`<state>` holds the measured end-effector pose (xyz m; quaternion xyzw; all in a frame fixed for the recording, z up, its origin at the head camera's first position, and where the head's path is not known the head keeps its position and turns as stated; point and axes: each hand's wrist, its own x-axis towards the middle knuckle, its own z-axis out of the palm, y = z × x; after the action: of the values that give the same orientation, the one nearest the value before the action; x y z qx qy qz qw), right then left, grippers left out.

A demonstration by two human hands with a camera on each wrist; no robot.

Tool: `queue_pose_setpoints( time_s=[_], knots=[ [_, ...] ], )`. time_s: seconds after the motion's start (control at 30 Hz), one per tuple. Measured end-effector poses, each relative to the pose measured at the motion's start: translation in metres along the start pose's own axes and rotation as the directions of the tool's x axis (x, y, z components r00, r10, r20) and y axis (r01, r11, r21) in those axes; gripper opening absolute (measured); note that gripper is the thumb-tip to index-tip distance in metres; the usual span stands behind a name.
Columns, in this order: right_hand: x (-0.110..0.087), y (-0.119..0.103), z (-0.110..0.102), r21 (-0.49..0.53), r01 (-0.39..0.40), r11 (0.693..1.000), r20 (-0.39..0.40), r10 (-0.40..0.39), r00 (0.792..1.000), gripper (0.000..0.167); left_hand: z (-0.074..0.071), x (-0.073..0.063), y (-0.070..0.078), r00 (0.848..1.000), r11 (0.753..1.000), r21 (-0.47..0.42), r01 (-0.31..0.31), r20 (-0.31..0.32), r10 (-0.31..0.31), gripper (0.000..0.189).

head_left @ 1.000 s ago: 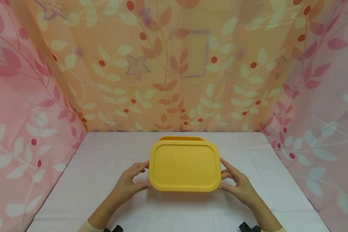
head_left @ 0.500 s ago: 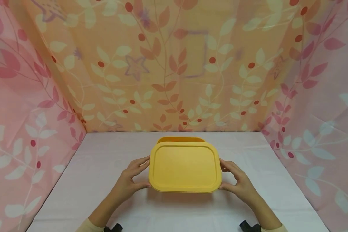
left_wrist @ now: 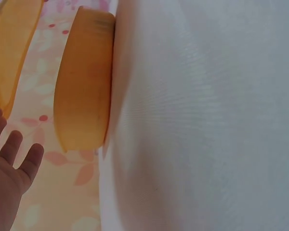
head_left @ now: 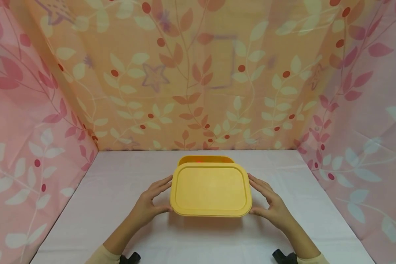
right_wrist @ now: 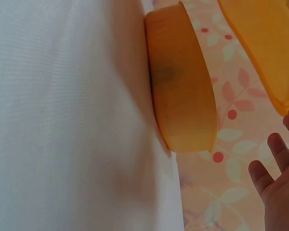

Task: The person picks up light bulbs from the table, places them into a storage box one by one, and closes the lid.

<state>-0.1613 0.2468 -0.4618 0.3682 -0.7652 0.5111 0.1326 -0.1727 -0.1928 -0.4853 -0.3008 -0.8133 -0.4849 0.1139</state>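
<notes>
A yellow rectangular lid point(head_left: 211, 189) with rounded corners and a recessed top is held level between both hands. My left hand point(head_left: 147, 202) grips its left edge, thumb at the near corner and fingers along the side. On the opposite edge my right hand point(head_left: 273, 205) holds it the same way. Beneath and behind the lid, a yellow plastic container point(left_wrist: 85, 82) stands on the table; both wrist views show a gap between the two. In the head view only the container's far rim point(head_left: 206, 157) shows, with a small reddish patch inside; the lid hides the rest.
A white cloth covers the table point(head_left: 118, 172). Patterned fabric walls enclose it: an orange leafy one point(head_left: 198, 91) at the back and pink ones at left point(head_left: 36, 128) and right point(head_left: 366, 128). Black wrist mounts point(head_left: 130, 258) sit by the sleeves.
The lid's far edge has lowered slightly in the head view, uncovering more of the container's rim and a reddish patch inside. Fingers of both hands have straightened along the lid's sides.
</notes>
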Motion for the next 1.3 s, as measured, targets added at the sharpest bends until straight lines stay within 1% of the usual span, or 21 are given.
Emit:
queue_pose_setpoints(
  time_s=[0.1, 0.27, 0.4, 0.53, 0.77, 0.93, 1.07, 1.17, 1.3],
  knots=[
    [-0.001, 0.007, 0.000, 0.004, -0.011, 1.000, -0.003, 0.011, 1.000, 0.090, 0.002, 0.000, -0.008, 1.000, 1.000, -0.012, 0.024, 0.005, -0.024, 0.090],
    [-0.005, 0.029, -0.003, 0.004, -0.033, 0.999, -0.002, 0.033, 0.999, 0.091, 0.004, 0.002, -0.017, 0.999, 0.999, -0.037, 0.039, -0.005, -0.039, 0.090],
    [-0.003, 0.036, -0.004, -0.012, -0.080, 0.997, -0.007, 0.080, 0.997, 0.091, 0.004, 0.009, -0.020, 0.999, 0.997, -0.055, 0.051, -0.009, -0.051, 0.090],
    [0.000, 0.042, -0.005, -0.032, -0.118, 0.993, -0.005, 0.118, 0.993, 0.089, 0.003, 0.017, -0.026, 0.998, 0.996, -0.064, 0.064, 0.002, -0.064, 0.087],
    [0.007, 0.054, -0.005, -0.064, -0.160, 0.985, 0.012, 0.161, 0.987, 0.088, -0.002, 0.029, -0.037, 0.998, 0.997, -0.036, 0.066, 0.023, -0.065, 0.088],
    [0.014, 0.064, -0.006, -0.099, -0.196, 0.976, 0.023, 0.199, 0.980, 0.088, -0.004, 0.039, -0.042, 0.997, 0.997, 0.010, 0.080, 0.012, -0.080, 0.088],
    [0.020, 0.070, -0.006, -0.105, -0.224, 0.969, 0.025, 0.228, 0.973, 0.088, -0.003, 0.045, -0.046, 0.995, 0.995, 0.021, 0.099, 0.003, -0.099, 0.086],
    [0.025, 0.071, -0.006, -0.105, -0.235, 0.966, 0.029, 0.239, 0.971, 0.089, -0.002, 0.049, -0.051, 0.993, 0.992, 0.020, 0.121, 0.011, -0.121, 0.086],
    [0.032, 0.066, -0.007, -0.096, -0.262, 0.960, 0.040, 0.266, 0.963, 0.087, -0.002, 0.052, -0.057, 0.988, 0.989, 0.013, 0.150, 0.031, -0.150, 0.087]
  ],
)
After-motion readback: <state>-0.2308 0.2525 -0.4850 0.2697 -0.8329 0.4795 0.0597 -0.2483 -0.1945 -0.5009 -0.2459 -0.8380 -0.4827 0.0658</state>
